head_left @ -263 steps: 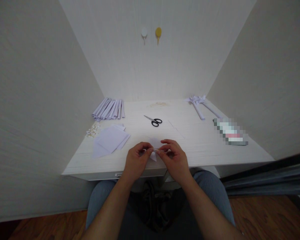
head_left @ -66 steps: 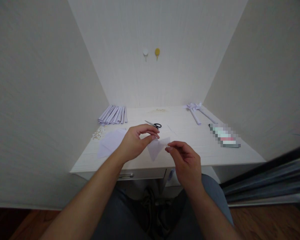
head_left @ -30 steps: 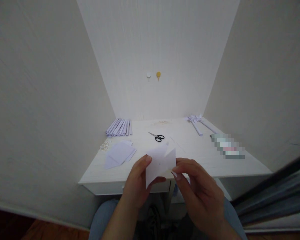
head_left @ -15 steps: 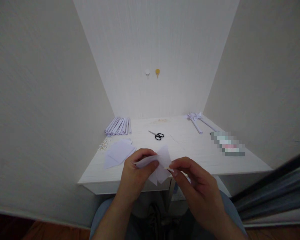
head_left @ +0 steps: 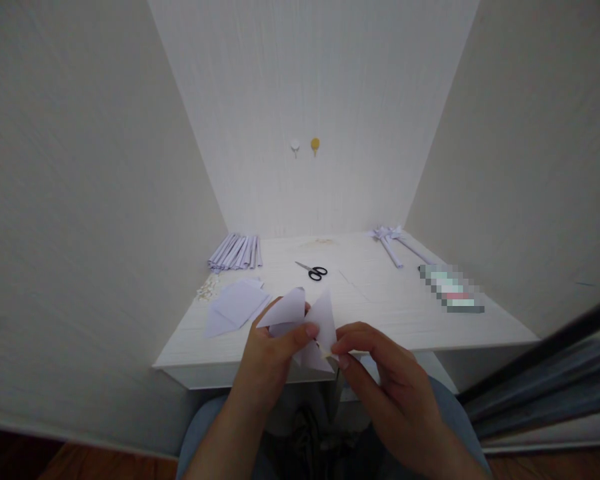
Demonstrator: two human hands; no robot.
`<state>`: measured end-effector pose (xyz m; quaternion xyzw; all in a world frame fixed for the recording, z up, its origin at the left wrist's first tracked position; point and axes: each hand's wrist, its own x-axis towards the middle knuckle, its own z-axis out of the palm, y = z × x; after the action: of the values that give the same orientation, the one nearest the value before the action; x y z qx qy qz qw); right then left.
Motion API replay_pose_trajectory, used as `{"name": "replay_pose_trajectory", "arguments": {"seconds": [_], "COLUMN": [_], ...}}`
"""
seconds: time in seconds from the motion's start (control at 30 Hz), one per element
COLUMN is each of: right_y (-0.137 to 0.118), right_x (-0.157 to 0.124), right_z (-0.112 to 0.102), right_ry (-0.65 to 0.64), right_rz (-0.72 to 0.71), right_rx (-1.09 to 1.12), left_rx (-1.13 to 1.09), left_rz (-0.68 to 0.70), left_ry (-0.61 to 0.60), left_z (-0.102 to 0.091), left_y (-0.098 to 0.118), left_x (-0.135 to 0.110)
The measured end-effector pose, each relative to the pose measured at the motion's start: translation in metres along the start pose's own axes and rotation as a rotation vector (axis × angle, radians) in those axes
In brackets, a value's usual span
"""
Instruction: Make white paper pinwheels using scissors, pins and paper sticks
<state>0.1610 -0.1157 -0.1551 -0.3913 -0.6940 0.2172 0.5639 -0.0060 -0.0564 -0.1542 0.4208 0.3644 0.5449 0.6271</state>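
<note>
My left hand (head_left: 273, 353) is closed on a white sheet of paper (head_left: 321, 318) with separate pointed flaps, its thumb pressing near the middle of the sheet. One flap (head_left: 285, 310) curls up over the fingers. On the right, my right hand (head_left: 387, 377) pinches a small pale piece (head_left: 326, 352) between thumb and fingertips, against the lower right of the paper. Whether this piece is a paper tip or a separate part is too small to tell. Both hands are held at the front edge of the white table (head_left: 385, 313).
Loose white paper sheets (head_left: 237, 307) lie left, beside a heap of small pale bits (head_left: 207, 288). Behind them are several rolled paper tubes (head_left: 236, 252). Scissors (head_left: 313, 271) lie mid-table. Paper pinwheel-like pieces on sticks (head_left: 390, 243) and a blurred-out object (head_left: 453, 290) are on the right.
The paper has turned in my left hand, and a flap now curls up higher on the left. My right hand has shifted slightly left and down with its pinch kept.
</note>
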Motion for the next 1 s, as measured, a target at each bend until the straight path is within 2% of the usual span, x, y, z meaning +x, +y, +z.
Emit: {"name": "replay_pose_trajectory", "arguments": {"seconds": [0.17, 0.33, 0.57, 0.73, 0.83, 1.0], "right_y": [-0.002, -0.005, -0.014, -0.017, -0.016, -0.014], "right_x": [-0.001, 0.002, 0.013, 0.019, 0.017, 0.011], "right_z": [0.000, -0.004, -0.013, -0.015, -0.015, -0.012], "right_ry": [0.043, -0.080, -0.286, -0.310, -0.311, -0.288], "right_rz": [0.032, -0.061, -0.141, -0.118, -0.101, -0.065], "right_rx": [-0.021, -0.047, -0.168, -0.202, -0.169, -0.096], "left_rx": [0.343, 0.479, 0.422, 0.288, 0.160, 0.113], "left_rz": [0.154, 0.186, 0.110, 0.064, 0.038, 0.028], "left_ry": [-0.001, -0.019, -0.003, 0.025, 0.002, 0.000], "left_z": [-0.005, -0.004, -0.010, -0.010, -0.009, -0.006], "left_y": [0.011, 0.023, 0.016, 0.006, -0.002, -0.007], "left_x": [-0.001, -0.001, 0.006, 0.007, 0.007, 0.008]}}
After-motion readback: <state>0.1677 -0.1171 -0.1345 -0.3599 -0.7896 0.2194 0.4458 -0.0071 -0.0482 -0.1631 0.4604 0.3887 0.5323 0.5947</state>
